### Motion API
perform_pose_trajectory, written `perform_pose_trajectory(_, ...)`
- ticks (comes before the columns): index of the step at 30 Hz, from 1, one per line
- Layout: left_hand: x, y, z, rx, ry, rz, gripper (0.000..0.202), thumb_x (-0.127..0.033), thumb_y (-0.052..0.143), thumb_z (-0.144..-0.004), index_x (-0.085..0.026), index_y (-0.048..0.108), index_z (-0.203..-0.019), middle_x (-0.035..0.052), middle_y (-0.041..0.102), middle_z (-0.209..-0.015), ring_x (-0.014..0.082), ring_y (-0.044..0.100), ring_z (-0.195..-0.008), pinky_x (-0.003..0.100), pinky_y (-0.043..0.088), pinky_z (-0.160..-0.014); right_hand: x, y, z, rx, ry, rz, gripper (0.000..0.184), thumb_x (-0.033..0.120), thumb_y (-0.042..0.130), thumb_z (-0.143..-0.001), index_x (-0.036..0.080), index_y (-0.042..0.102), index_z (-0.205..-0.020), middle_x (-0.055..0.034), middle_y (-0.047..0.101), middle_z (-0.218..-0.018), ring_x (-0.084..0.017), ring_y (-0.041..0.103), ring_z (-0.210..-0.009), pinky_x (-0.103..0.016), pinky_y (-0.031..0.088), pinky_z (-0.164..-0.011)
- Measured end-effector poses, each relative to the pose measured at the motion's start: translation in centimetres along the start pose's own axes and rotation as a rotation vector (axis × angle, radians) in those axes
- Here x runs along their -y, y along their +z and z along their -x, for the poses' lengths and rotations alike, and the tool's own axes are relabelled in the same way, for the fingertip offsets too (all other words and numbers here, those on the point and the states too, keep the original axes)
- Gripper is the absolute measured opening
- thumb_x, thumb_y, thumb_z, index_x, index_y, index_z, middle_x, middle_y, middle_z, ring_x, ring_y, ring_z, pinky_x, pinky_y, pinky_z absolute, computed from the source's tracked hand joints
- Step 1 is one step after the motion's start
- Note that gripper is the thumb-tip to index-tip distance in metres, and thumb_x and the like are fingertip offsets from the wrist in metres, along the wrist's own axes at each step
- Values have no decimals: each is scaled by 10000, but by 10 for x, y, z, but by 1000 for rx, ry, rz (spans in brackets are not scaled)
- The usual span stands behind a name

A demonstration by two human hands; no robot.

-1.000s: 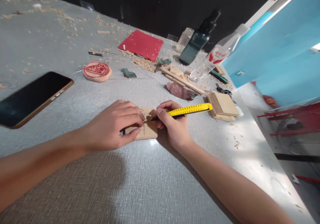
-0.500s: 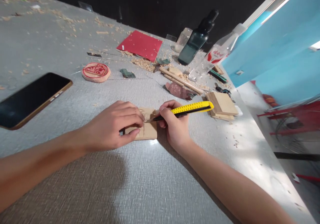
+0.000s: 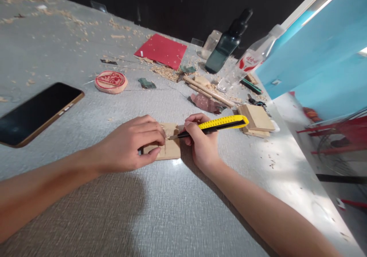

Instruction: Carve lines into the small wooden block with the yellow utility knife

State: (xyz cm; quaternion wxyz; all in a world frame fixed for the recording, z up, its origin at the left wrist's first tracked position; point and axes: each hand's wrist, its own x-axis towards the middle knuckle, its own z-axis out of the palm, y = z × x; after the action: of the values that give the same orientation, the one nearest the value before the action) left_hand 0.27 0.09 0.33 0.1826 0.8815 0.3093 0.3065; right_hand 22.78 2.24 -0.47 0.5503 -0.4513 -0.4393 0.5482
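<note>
Head view, clock directions taken from the block: left hand (image 3: 137, 144) at 9, fingers curled over the left end of the carved wooden block (image 3: 172, 150), grasping it and pinning it flat on the grey worktop (image 3: 186, 215). Right hand (image 3: 205, 146) at 3, fingers pinched round the front of the yellow-and-black utility knife (image 3: 225, 123), pen-style; handle tail points to 2. Blade (image 3: 173, 137) reaches over the block's top face at the carved grooves, right beside the left fingertips; can't tell how deep it bites. Smartphone (image 3: 40, 112), screen dark, between 9 and 10. Round disc with red design (image 3: 111, 82) at 10. Green scrap (image 3: 147, 83) at 11. Red sheet (image 3: 162, 50) at 12, wood shavings (image 3: 166, 73) along its near edge. Dark dropper-type bottle (image 3: 222, 50) at 1, clear plastic bottle with red-and-white label (image 3: 249, 61) just short of 2. Wooden sticks (image 3: 210, 91) and a reddish-brown scrap (image 3: 206, 103) between 1 and 2. Stacked wooden blocks (image 3: 256, 118) between 2 and 3, just past the knife's tail.
</note>
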Motion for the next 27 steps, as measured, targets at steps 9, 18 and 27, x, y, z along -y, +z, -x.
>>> perform_pose_trajectory(9,1,1,1,8,-8,19,92,-212,646,-1011,-214,720,-1065,48,756,-1086,227,649,-1096,388,543,-957,0,-1,-1,-9,-26,-16,117,208,756,-852,240,651,-813,59,593,-649,-84,478,-508,-212,330,-437)
perform_pose_trajectory(18,2,1,2,7,-2,11,90,-212,637,-1026,-214,709,-1080,47,749,-1122,222,646,-1119,385,536,-974,2,0,1,105,1,46,140,265,811,-862,220,694,-801,45,646,-655,-78,502,-512,-223,376,-481)
perform_pose_trajectory(27,1,0,2,7,1,7,97,-210,639,-1021,-218,720,-1073,44,754,-1109,223,643,-1103,379,533,-961,4,0,1,128,7,52,132,265,805,-860,218,701,-794,38,655,-665,-77,502,-518,-228,387,-491)
